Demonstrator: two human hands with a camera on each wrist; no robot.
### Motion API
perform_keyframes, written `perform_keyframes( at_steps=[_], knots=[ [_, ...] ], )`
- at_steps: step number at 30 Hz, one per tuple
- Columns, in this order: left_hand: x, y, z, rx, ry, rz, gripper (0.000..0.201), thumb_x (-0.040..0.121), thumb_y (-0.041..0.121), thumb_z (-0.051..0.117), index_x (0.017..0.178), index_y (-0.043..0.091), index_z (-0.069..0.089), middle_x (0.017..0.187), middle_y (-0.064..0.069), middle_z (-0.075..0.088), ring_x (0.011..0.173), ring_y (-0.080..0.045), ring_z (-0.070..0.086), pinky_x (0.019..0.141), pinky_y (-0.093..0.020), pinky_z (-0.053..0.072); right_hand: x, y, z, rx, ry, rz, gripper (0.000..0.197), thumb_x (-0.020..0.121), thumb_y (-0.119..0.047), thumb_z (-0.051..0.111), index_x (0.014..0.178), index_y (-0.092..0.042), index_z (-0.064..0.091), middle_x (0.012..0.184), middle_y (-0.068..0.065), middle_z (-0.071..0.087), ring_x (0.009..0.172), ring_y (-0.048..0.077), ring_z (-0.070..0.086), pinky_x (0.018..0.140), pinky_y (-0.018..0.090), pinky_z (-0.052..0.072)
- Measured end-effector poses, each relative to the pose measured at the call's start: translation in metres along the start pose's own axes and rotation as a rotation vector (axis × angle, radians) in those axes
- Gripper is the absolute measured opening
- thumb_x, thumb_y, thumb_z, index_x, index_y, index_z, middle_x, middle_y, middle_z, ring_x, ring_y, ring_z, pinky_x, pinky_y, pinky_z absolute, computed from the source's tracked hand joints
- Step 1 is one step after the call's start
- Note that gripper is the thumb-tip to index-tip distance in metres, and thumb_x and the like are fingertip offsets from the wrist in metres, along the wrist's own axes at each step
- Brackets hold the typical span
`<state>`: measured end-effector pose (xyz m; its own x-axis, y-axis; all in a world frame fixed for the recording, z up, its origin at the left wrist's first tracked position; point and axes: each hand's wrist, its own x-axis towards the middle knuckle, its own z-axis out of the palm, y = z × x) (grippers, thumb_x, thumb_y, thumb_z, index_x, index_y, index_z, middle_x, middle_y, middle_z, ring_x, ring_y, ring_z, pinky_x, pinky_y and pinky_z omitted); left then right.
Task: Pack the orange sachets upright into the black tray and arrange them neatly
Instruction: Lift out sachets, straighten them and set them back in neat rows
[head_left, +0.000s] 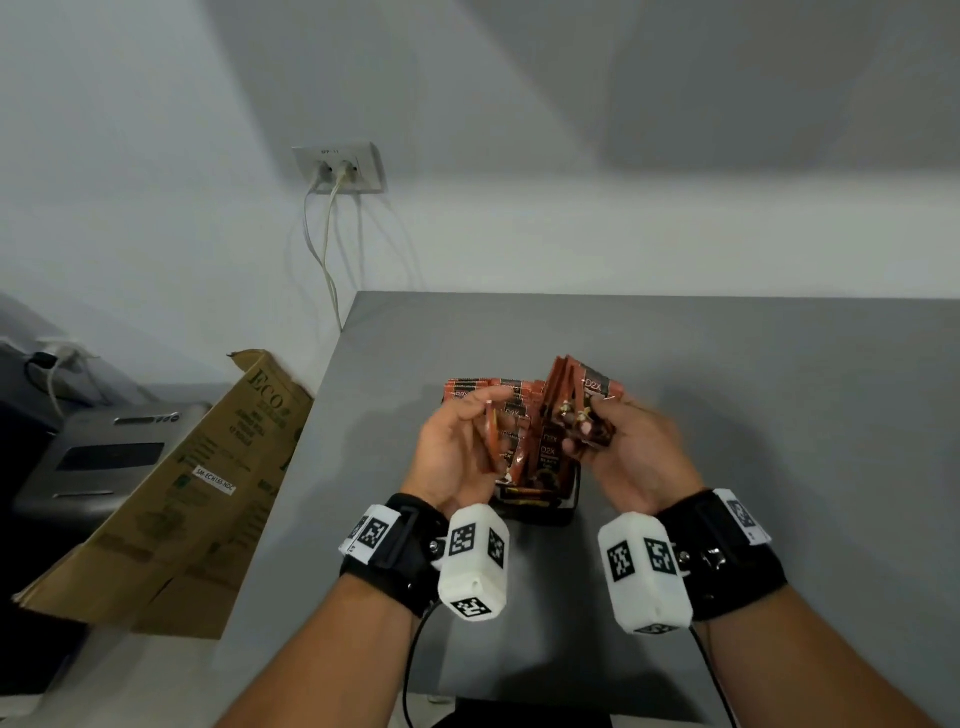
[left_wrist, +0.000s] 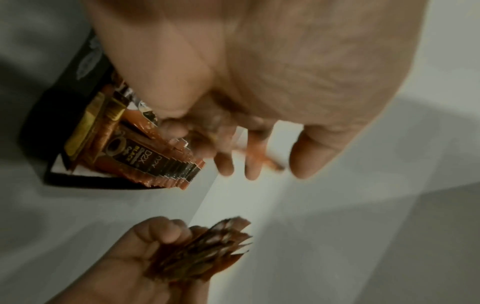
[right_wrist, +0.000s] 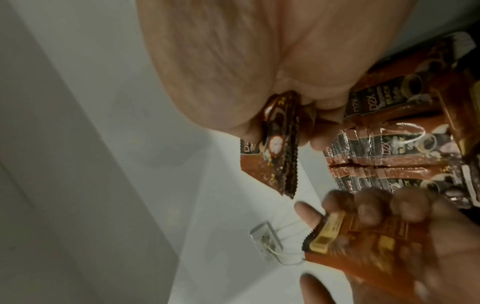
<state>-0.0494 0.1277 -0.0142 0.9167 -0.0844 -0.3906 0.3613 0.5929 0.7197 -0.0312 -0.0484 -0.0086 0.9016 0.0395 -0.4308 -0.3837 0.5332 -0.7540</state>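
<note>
A flattened cardboard box (head_left: 171, 499) is leaning off the left edge of the grey table (head_left: 753, 415), below a wall socket (head_left: 340, 169) with two cables plugged in. The left hand (head_left: 457, 447) is pinching a single orange sachet (head_left: 491, 441) between thumb and fingers, just above the black tray (head_left: 566, 506), where more D2X sachets (head_left: 524, 415) are standing upright in rows. The right hand (head_left: 631, 452), beside it and apart, is gripping a fanned bunch of sachets (head_left: 582, 402)

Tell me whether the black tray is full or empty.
Partly full. Rows of sachets stand in the tray, and white floor still shows at one end; each hand holds more.
</note>
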Motion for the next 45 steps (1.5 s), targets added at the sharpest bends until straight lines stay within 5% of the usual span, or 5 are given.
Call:
perform_keyframes(
  at_steps=[20,28,32,38,45],
  knots=[
    [0.011,-0.016,-0.002,0.146,0.188,0.151,0.031,0.089,-0.019,0.051,0.088,0.012,0.051,0.088,-0.015,0.059,0.071,-0.025,0.067,0.059,-0.036,0.058,-0.017,0.008,-0.001,-0.091,-0.132,-0.063,0.016,0.094,0.004,0.054,0.103,-0.002,0.065,0.080,0.008,0.072,0.059,0.011,0.066,0.047,0.020,0.049],
    [-0.003,-0.008,0.014,-0.057,-0.073,-0.052,0.038,0.098,0.027,0.046,0.112,0.001,0.069,0.101,-0.017,0.071,0.085,-0.029,0.067,0.066,-0.033,0.055,-0.017,0.011,0.002,-0.545,-0.198,-0.230,0.022,0.092,-0.006,0.066,0.112,-0.012,0.072,0.106,0.005,0.077,0.100,0.023,0.072,0.089,0.039,0.056],
    [-0.003,-0.009,0.017,0.060,-0.065,-0.063,0.034,0.093,0.003,0.059,0.126,-0.006,0.058,0.099,-0.017,0.071,0.087,-0.027,0.072,0.074,-0.037,0.056,-0.013,0.009,0.003,-1.084,-0.185,-0.515,0.028,0.091,-0.035,0.067,0.119,-0.033,0.069,0.107,-0.008,0.070,0.104,0.011,0.063,0.096,0.036,0.051],
    [-0.003,-0.008,0.015,0.011,-0.123,-0.080,0.024,0.085,0.001,0.059,0.106,-0.001,0.070,0.097,-0.020,0.073,0.085,-0.033,0.072,0.074,-0.036,0.054,-0.018,-0.011,0.009,-1.279,-0.401,-0.508,0.106,0.060,-0.043,0.090,0.151,-0.033,0.037,0.149,-0.014,0.037,0.139,0.005,0.033,0.118,0.031,0.029],
    [-0.007,-0.009,0.013,-0.007,-0.160,-0.099,0.029,0.074,-0.002,0.052,0.092,0.003,0.075,0.091,-0.017,0.071,0.081,-0.029,0.070,0.075,-0.037,0.057,-0.017,-0.007,0.020,-1.433,-0.473,-0.565,0.096,0.061,-0.032,0.087,0.148,-0.029,0.045,0.135,-0.012,0.052,0.126,0.009,0.045,0.113,0.034,0.036]
  ],
)
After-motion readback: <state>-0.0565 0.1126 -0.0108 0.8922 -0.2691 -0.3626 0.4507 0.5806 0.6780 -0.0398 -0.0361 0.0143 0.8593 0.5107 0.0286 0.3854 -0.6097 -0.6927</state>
